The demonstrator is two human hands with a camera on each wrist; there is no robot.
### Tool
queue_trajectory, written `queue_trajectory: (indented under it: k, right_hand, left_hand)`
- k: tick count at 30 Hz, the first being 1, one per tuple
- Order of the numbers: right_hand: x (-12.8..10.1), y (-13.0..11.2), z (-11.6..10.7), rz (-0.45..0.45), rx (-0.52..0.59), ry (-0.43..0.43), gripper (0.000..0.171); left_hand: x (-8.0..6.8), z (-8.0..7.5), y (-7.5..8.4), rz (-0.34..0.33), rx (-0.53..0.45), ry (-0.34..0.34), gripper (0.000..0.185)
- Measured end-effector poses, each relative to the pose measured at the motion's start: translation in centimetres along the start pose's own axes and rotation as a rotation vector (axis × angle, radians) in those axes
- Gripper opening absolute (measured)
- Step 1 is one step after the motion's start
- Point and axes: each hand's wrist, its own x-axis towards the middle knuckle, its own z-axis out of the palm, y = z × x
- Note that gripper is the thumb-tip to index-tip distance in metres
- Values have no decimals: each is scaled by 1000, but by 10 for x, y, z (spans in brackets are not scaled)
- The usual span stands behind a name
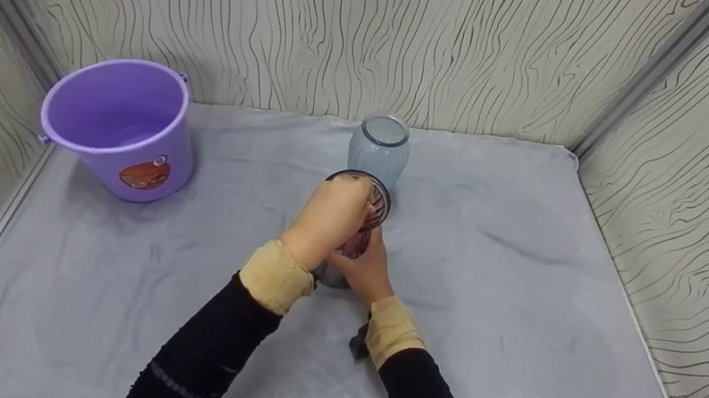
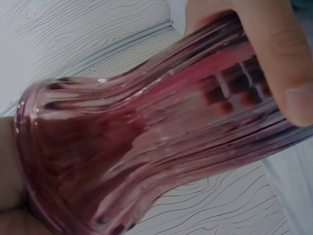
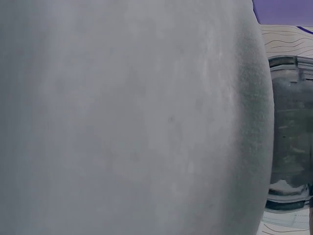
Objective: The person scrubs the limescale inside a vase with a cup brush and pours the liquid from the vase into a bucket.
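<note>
At the far left of the grey cloth-covered counter (image 1: pixel 523 316) stands a purple plastic bucket (image 1: pixel 119 125) with an orange label, well apart from the hands. Toward the middle, the left hand (image 1: pixel 330 218) comes over the flared rim of a ribbed pink glass vase (image 1: pixel 372 213), its fingers curled about the mouth; in the left wrist view the pink glass vase (image 2: pixel 146 147) fills the picture, its ribs running along its length and a thumb (image 2: pixel 274 54) pressed on its body. Just to the right and lower, the right hand (image 1: pixel 368 268) wraps the vase's lower body from the near side, so both grips are clamped on the same piece. The vase's long axis runs from its base near the counter up and away from the person, tilted slightly. Just behind it, upright, is a clear bluish glass jar (image 1: pixel 379 147), close to the vase's rim; whether they touch cannot be told. The right wrist view shows mostly blurred grey and the jar (image 3: pixel 291 132) at its edge.
</note>
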Motion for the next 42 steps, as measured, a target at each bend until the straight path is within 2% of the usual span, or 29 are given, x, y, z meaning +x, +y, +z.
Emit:
queue_trajectory:
  k: [3,9,14,18,21,30,37,42]
  right_hand:
    - [1,2,0,-20,-19,2,75]
    - [1,2,0,-22,-43,-15,97]
    - [1,2,0,-17,-19,-27,100]
    - [1,2,0,-15,-12,-30,101]
    - [1,2,0,-12,-19,-33,102]
    - [1,0,0,18,-5,-25,105]
    - [0,2,1,26,37,-39,104]
    - [0,2,-1,10,66,-38,103]
  left_hand:
    - [0,0,3,-10,18,14,13]
    - [0,1,9,-1,110,41,7]
    - [-4,2,12,15,185,68,9]
    - [-7,2,13,19,203,71,14]
    - [-7,2,12,23,159,72,14]
    - [-2,0,0,-4,-86,35,2]
    - [-2,1,-5,8,-129,16,7]
    - [-2,2,-6,33,-138,34,11]
